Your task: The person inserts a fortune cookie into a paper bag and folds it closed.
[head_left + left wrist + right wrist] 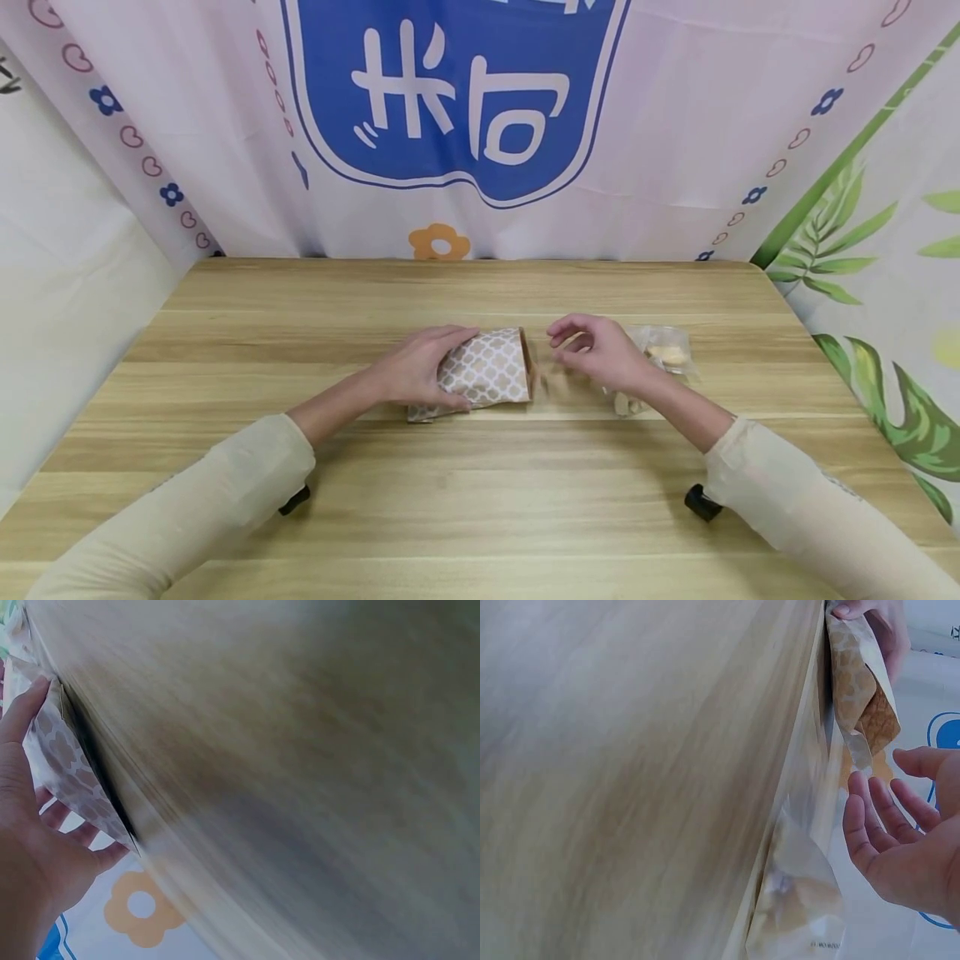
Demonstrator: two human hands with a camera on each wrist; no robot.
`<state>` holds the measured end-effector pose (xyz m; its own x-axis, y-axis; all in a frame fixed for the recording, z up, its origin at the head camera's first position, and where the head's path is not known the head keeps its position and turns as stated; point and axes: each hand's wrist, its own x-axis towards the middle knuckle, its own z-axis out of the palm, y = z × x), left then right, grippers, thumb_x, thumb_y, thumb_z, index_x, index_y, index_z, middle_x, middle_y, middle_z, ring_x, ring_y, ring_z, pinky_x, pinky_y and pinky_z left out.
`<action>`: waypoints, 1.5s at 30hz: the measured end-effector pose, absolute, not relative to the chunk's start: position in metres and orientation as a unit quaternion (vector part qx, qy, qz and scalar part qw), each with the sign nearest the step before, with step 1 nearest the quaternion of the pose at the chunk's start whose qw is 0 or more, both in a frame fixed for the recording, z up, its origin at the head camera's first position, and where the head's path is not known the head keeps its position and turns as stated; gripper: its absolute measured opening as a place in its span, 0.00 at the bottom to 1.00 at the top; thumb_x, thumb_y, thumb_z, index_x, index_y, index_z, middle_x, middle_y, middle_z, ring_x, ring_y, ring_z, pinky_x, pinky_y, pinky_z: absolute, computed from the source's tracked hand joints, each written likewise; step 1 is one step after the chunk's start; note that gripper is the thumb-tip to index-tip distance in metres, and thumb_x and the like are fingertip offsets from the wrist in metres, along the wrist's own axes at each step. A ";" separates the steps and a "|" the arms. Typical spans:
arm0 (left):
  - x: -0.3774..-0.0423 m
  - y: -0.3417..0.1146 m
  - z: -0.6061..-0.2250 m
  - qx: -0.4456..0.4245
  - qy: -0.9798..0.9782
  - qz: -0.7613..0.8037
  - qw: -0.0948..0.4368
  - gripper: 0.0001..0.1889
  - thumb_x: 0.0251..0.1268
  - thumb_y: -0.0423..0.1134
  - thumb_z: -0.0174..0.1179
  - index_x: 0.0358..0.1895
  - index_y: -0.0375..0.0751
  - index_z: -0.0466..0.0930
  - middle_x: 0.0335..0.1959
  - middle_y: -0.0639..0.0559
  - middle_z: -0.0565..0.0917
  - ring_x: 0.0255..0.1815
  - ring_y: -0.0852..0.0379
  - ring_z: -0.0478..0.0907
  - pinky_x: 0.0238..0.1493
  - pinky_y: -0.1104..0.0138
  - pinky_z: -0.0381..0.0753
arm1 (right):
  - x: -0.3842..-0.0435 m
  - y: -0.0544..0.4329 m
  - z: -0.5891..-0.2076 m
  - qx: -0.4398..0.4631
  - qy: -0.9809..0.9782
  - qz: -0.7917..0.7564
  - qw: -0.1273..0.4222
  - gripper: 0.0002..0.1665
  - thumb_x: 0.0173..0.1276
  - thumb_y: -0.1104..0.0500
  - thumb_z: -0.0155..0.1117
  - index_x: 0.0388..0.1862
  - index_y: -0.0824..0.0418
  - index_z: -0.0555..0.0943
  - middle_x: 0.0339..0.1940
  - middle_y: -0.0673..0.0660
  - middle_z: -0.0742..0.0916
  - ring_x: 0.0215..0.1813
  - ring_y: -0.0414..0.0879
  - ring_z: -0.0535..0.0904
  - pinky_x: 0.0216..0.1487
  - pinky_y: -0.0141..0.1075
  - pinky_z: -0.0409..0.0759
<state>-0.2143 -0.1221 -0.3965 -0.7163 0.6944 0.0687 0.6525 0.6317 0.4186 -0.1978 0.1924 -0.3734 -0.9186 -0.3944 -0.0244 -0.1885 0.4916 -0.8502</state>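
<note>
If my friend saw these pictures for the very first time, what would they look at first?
Probably the big blue badge with white writing, on the cloth behind the table. Next, the patterned bag held by the person's left hand near the middle of the table, its open end facing the right hand. Partly hidden by the right arm are clear packets with something pale yellow inside.

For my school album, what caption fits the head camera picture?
Left grip holds a patterned bag; empty right grip hovers near its open end.
</note>
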 end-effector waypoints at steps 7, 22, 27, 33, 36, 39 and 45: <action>-0.214 -0.122 -0.397 0.372 0.901 0.219 0.048 0.57 0.48 0.60 0.79 0.78 0.34 0.63 0.75 0.38 0.71 0.74 0.39 0.69 0.76 0.46 0.66 | -0.196 0.199 -0.372 -0.183 0.874 -0.445 0.072 0.17 0.73 0.66 0.67 0.57 0.71 0.81 0.56 0.68 0.85 0.52 0.57 0.86 0.49 0.39 0.87; -0.214 -0.124 -0.397 0.373 0.899 0.223 0.049 0.58 0.47 0.60 0.80 0.78 0.33 0.63 0.74 0.37 0.72 0.73 0.38 0.70 0.75 0.45 0.68 | -0.200 0.216 -0.365 -0.204 0.887 -0.415 0.016 0.15 0.69 0.71 0.68 0.53 0.73 0.82 0.47 0.68 0.88 0.48 0.57 0.87 0.44 0.35 0.86; -0.215 -0.124 -0.398 0.377 0.897 0.225 0.048 0.57 0.48 0.60 0.80 0.78 0.33 0.63 0.74 0.37 0.73 0.73 0.39 0.70 0.75 0.45 0.67 | -0.202 0.224 -0.362 -0.206 0.904 -0.374 -0.006 0.15 0.69 0.70 0.67 0.54 0.71 0.82 0.47 0.67 0.88 0.47 0.55 0.86 0.43 0.37 0.84; -0.215 -0.124 -0.398 0.377 0.897 0.224 0.049 0.57 0.48 0.60 0.80 0.78 0.33 0.63 0.74 0.37 0.73 0.74 0.39 0.70 0.75 0.46 0.67 | -0.207 0.234 -0.360 -0.204 0.921 -0.330 -0.032 0.15 0.68 0.71 0.65 0.53 0.71 0.83 0.47 0.66 0.89 0.48 0.57 0.85 0.44 0.44 0.81; -0.214 -0.123 -0.398 0.376 0.898 0.221 0.050 0.57 0.48 0.60 0.80 0.78 0.33 0.63 0.74 0.37 0.72 0.74 0.39 0.69 0.75 0.45 0.66 | -0.208 0.237 -0.360 -0.202 0.924 -0.323 -0.034 0.15 0.68 0.70 0.65 0.53 0.71 0.83 0.48 0.67 0.88 0.50 0.59 0.85 0.46 0.48 0.81; -0.214 -0.123 -0.397 0.374 0.900 0.218 0.053 0.57 0.48 0.60 0.80 0.78 0.34 0.63 0.75 0.37 0.71 0.75 0.38 0.69 0.76 0.45 0.66 | -0.208 0.239 -0.361 -0.203 0.927 -0.315 -0.033 0.16 0.68 0.70 0.66 0.55 0.72 0.82 0.49 0.68 0.88 0.54 0.62 0.84 0.51 0.54 0.81; -0.214 -0.122 -0.397 0.373 0.900 0.217 0.054 0.57 0.48 0.60 0.80 0.78 0.34 0.63 0.75 0.38 0.71 0.75 0.38 0.69 0.76 0.45 0.66 | -0.209 0.244 -0.360 -0.202 0.936 -0.287 -0.024 0.20 0.68 0.69 0.67 0.58 0.74 0.81 0.55 0.71 0.86 0.60 0.67 0.80 0.62 0.62 0.77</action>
<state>-0.2137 -0.1217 -0.3966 -0.7153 0.6957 0.0656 0.6490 0.6267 0.4314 -0.2090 0.2437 -0.3596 -0.9172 -0.3643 0.1613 -0.3922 0.7539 -0.5271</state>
